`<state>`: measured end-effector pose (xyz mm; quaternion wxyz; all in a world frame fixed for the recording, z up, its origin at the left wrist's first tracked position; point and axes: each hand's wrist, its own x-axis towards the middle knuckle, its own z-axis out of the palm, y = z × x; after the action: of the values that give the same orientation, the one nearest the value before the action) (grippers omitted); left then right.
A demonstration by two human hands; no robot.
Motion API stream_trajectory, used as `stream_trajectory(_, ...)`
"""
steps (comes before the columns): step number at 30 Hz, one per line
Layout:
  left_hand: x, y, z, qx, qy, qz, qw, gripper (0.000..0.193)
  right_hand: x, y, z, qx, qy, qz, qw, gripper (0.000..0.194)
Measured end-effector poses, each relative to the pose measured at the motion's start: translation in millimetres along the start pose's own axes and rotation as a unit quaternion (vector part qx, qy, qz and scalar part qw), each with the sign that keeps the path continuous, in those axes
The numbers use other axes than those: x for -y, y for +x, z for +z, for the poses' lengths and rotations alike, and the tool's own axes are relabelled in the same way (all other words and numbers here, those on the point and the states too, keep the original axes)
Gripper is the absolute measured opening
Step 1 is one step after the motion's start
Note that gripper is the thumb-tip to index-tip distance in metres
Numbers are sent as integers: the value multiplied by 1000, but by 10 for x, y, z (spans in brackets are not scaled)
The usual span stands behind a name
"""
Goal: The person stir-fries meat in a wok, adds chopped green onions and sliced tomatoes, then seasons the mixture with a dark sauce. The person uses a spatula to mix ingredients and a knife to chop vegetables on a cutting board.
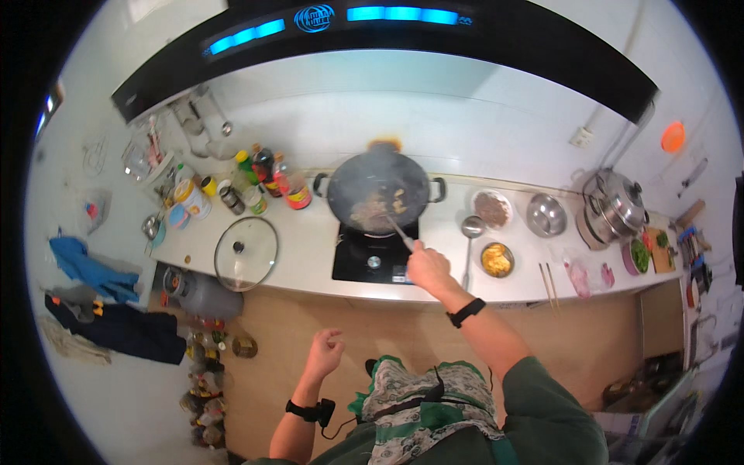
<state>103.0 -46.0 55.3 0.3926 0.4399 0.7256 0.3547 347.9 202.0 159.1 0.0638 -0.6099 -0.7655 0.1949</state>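
My right hand (428,268) grips the handle of a cooking utensil (401,231), whose far end lies among the food in a dark wok (349,200). Steam rises over the wok, which stands on a black induction cooker (372,256). Pale, browned food (372,210) covers the wok's near side, with yellowish pieces towards its right. The utensil's head is hidden by food and steam. My left hand (325,351) hangs in front of the counter with its fingers loosely curled, holding nothing. Right of the wok are a ladle (472,226), a plate of minced meat (492,209) and a bowl of cooked egg (497,260).
A glass lid (247,253) rests at the counter's left front edge, near sauce bottles (293,189). Farther right stand a steel bowl (546,215), chopsticks (548,285), a plastic bag (579,276) and a steel steamer pot (616,203). A range hood (494,40) hangs above.
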Motion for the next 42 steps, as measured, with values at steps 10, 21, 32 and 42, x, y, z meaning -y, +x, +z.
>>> stream_trajectory(10,-1488,-63,2168,151,-34,163,974,22,-2309,-2178,-521,-102,301,-18,948,45)
stream_trajectory(21,-3359,-353,5787,375,35,248,892,18,-5317,-4346,-612,-123,347,372,852,50)
stream_trajectory(32,-3779,1205,8246,384,347,532,670,18,-7007,-4270,-813,-100,301,432,845,43)
stream_trajectory(42,-4025,1203,8523,326,590,416,610,16,-7859,-3881,-1337,-69,301,395,865,43)
